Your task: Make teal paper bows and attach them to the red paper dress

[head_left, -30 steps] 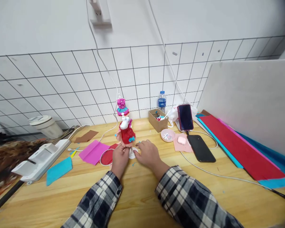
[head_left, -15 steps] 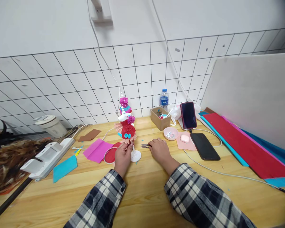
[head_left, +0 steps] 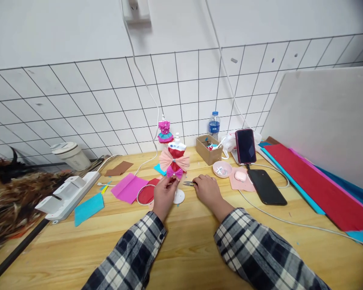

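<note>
A small mannequin in a red paper dress point(head_left: 174, 161) with pale pink frills and a magenta bow stands on a white round base point(head_left: 179, 196) on the wooden table point(head_left: 181, 245). My left hand point(head_left: 165, 195) pinches the lower edge of the dress, fingers closed on it. My right hand point(head_left: 208, 191) lies on the table just right of the stand, fingers curled over small thread snips point(head_left: 188, 183) whose tips point left. A second mannequin in a pink and blue dress point(head_left: 165, 132) stands behind, near the tiled wall.
Pink, red, blue and brown paper pieces point(head_left: 127, 187) lie left of the stand. A white power strip point(head_left: 67, 195), a lidded cup point(head_left: 71, 155) and feathers point(head_left: 15, 193) sit at left. A cardboard box point(head_left: 208, 150), water bottle point(head_left: 213, 125), pink dish point(head_left: 222, 169), two phones point(head_left: 266, 186), cables and long paper sheets point(head_left: 314, 188) lie right.
The dressed mannequin has been turned on its stand: its red front with a blue bow faced me, now pink frills and a magenta bow do. My right hand shifted onto the snips.
</note>
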`<control>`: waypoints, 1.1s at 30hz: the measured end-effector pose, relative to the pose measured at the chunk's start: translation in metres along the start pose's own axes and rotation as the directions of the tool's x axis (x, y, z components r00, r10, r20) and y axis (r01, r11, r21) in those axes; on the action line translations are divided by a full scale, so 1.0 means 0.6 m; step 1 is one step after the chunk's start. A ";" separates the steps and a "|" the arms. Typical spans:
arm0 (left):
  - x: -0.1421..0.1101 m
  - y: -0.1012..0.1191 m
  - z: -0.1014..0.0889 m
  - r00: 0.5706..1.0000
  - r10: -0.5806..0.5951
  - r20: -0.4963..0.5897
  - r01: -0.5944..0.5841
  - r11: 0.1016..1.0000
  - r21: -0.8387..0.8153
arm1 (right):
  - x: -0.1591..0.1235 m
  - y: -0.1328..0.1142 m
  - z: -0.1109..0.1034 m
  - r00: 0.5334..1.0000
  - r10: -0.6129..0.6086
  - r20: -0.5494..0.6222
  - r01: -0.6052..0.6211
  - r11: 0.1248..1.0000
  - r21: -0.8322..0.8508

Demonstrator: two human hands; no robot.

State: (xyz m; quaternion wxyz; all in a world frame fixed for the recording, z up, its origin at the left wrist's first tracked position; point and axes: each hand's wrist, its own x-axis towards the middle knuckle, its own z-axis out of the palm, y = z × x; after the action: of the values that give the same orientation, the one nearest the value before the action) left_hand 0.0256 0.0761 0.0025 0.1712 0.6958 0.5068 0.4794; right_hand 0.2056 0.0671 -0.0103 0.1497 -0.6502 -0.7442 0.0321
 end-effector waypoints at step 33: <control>0.064 -0.062 0.034 0.998 -0.041 -0.055 0.043 0.998 0.038 | 0.020 0.027 0.000 0.990 0.144 0.005 -0.144 0.988 0.058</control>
State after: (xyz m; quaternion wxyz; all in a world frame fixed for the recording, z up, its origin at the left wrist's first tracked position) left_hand 0.0237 0.1303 -0.0152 0.1540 0.6749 0.5351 0.4842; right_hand 0.2197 0.0810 -0.0121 0.1658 -0.6976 -0.6941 0.0648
